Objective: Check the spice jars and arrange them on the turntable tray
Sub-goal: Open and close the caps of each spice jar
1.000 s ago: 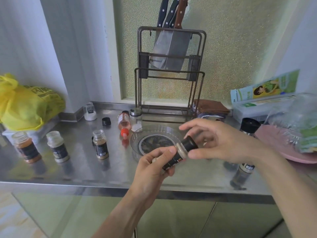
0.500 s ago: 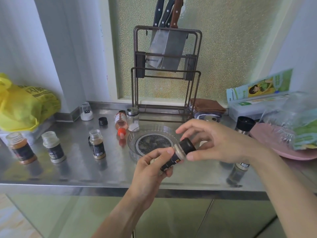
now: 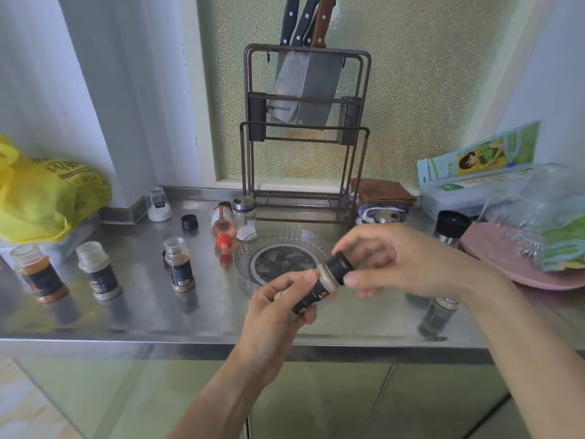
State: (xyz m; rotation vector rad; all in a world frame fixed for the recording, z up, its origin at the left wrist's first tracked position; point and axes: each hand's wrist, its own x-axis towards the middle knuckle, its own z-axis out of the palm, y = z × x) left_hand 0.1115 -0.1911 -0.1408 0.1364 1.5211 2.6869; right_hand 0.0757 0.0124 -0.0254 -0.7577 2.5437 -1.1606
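Observation:
My left hand point(image 3: 275, 315) grips a small spice jar point(image 3: 316, 289) with pale powder and a black label, tilted over the counter's front. My right hand point(image 3: 395, 261) pinches the jar's black cap point(image 3: 340, 267) between thumb and fingers. Just behind the jar sits the clear round turntable tray point(image 3: 250, 251), with nothing on it. Three uncapped jars stand at the left: an orange-spice one point(image 3: 39, 274), a pale one point(image 3: 99, 270) and a tan one point(image 3: 179, 264). A pink-spice bottle point(image 3: 223, 221) with a red cap lies tilted beside a glass shaker point(image 3: 244, 217).
A knife rack point(image 3: 305, 128) with a cleaver stands behind the tray. A loose black cap point(image 3: 189, 222) and a white shaker point(image 3: 157, 204) sit at the back left, a yellow bag point(image 3: 47, 198) far left. A black-topped grinder point(image 3: 451, 228), pink plate point(image 3: 493, 264) and plastic bags crowd the right.
The camera view has shifted slightly. Both hands keep their hold on the jar and its cap, which stay at about the same spot in front of the tray.

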